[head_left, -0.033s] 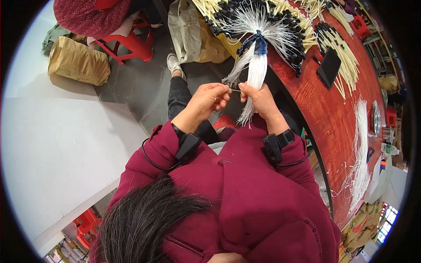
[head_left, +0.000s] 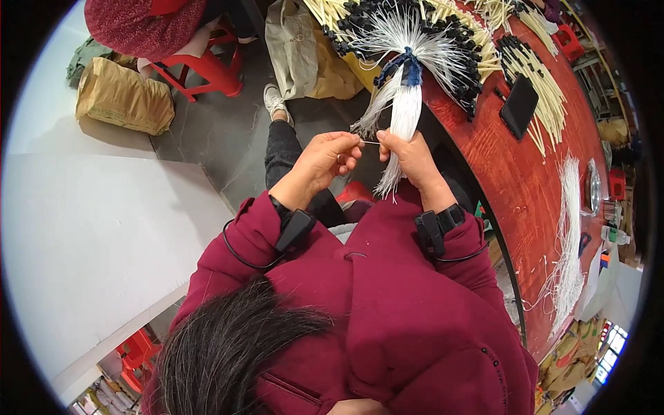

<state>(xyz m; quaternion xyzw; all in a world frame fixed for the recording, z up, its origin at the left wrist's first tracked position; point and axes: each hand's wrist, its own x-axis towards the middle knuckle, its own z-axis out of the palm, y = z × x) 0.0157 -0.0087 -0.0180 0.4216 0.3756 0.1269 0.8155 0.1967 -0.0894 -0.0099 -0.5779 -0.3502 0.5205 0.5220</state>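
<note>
So my left hand point(head_left: 324, 162) is pinched shut, thumb against index finger, on 1 thin white strand point(head_left: 371, 142), other fingers loosely curled. My right hand point(head_left: 415, 162) is closed around the tail of the white bundle point(head_left: 407, 111), just above its loose ends, and the strand runs straight across between my 2 hands. Just past them, the bundle is cinched with a blue cloth tie point(head_left: 411, 69) and fans out over black-tipped sticks point(head_left: 477, 72) on the red table point(head_left: 498, 187).

Progress, by my guess: the cinching is done and 1 strand is singled out, but loads are left in the bundle, plus a whole loose pile point(head_left: 568, 242) off to the right.

Hard to make out: whether the strand is free of the bundle or knotted, since my right thumb covers that end. My right fingers are mostly hidden, and the far sticks get cut off up top.
</note>
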